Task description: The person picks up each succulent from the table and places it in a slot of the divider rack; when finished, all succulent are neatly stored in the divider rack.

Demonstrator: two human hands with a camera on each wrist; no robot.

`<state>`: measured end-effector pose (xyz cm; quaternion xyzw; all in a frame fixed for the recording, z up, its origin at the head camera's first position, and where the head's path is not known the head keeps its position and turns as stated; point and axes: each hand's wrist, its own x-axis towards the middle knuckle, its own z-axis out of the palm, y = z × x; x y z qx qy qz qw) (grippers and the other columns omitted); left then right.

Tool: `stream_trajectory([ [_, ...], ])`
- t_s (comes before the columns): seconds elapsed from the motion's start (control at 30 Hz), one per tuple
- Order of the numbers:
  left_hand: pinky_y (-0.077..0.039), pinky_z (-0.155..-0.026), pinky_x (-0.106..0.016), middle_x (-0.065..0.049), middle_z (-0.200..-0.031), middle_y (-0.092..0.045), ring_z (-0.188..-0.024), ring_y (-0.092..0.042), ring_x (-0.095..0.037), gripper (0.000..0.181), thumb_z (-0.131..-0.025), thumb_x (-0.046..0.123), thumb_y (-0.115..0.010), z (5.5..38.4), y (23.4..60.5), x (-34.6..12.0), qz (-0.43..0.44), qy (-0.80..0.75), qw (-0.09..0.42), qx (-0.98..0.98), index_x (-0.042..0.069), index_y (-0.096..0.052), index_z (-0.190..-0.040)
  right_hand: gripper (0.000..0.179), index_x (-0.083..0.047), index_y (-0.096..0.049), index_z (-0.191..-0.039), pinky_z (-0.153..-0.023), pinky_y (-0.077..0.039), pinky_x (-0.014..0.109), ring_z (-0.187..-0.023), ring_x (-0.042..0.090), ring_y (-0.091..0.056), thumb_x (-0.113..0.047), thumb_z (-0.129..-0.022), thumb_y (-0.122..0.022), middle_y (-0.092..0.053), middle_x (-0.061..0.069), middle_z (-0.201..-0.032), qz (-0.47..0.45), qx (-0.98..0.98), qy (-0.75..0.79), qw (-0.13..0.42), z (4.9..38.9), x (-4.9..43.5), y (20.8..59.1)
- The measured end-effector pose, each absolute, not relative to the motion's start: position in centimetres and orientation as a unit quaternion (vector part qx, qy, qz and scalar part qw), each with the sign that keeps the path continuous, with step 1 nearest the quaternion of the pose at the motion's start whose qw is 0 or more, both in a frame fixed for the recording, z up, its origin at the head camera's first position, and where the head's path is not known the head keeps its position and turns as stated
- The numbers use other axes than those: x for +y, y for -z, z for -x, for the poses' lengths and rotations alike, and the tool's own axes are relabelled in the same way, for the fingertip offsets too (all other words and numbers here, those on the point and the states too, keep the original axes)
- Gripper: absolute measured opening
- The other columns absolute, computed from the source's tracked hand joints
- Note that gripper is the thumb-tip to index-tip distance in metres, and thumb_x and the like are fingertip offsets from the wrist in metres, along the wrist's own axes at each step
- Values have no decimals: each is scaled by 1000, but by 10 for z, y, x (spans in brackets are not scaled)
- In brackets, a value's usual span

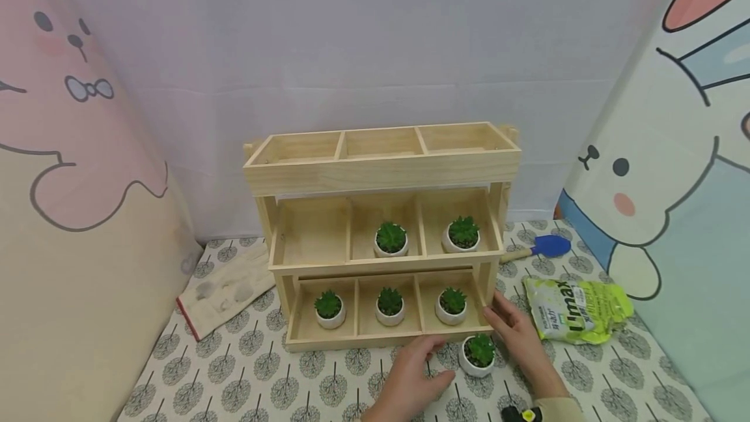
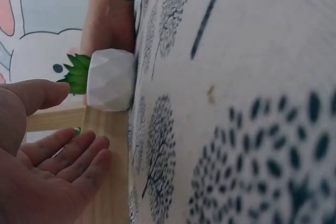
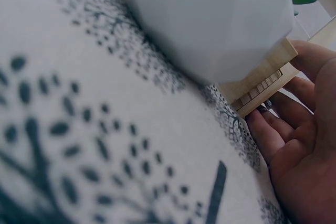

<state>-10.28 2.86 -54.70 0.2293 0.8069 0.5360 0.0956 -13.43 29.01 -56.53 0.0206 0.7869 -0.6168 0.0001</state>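
A three-tier wooden planter shelf (image 1: 381, 174) stands on the cloth, each tier split into three compartments. Small green succulents in white faceted pots sit in it: two on the middle tier, and one in each bottom compartment. Another potted succulent (image 1: 478, 355) stands on the cloth before the shelf's lower right corner, between the hands. My left hand (image 1: 413, 376) is held left of that pot, thumb apart from the fingers, holding nothing. My right hand (image 1: 518, 337) grips the bottom tier's right end, thumb by the front corner; the right wrist view shows bent fingers (image 3: 265, 129) at the wood.
Right of the shelf lie a green-yellow bag (image 1: 577, 311) and a blue-bladed toy shovel (image 1: 551, 246). A pale stained cloth or glove (image 1: 228, 292) with a red edge lies at the left. Patterned tablecloth (image 1: 263, 383) covers the table; curtains enclose the back and sides.
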Motion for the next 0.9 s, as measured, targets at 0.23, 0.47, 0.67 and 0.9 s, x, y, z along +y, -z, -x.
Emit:
stream_trajectory([
  [0.23, -53, -98, -32, 3, -129, -66, -116, -62, -13, 53, -89, 23, -84, 104, 550, 40, -231, -512, 95, 822, 13, -66, -138, 67, -12, -29, -165, -103, -41, 16, -148, 37, -36, -32, -109, -59, -31, 17, -166, -22, 789, 614, 0, 135, 290, 567],
  [0.47, -52, -99, -34, 8, -130, -64, -119, -61, -12, 60, -88, 24, -85, 107, 550, 53, -246, -492, 104, 829, 16, -63, -143, 65, -11, -30, -165, -101, -40, 12, -148, 37, -36, -31, -109, -58, -31, 17, -166, -14, 786, 618, -5, 134, 290, 568],
  [0.67, -52, -101, -35, 8, -139, -60, -125, -57, -10, 64, -88, 28, -85, 109, 549, 60, -244, -490, 127, 827, 18, -61, -146, 65, -11, -31, -165, -100, -42, 12, -147, 37, -37, -29, -109, -58, -33, 18, -165, -14, 791, 612, -6, 135, 290, 569],
  [0.9, -53, -99, -32, 9, -137, -61, -123, -58, -10, 63, -86, 32, -87, 111, 543, 69, -252, -457, 130, 843, 16, -63, -143, 65, -12, -30, -165, -101, -41, 13, -148, 37, -35, -31, -109, -58, -31, 16, -166, -15, 783, 622, -1, 135, 292, 572],
])
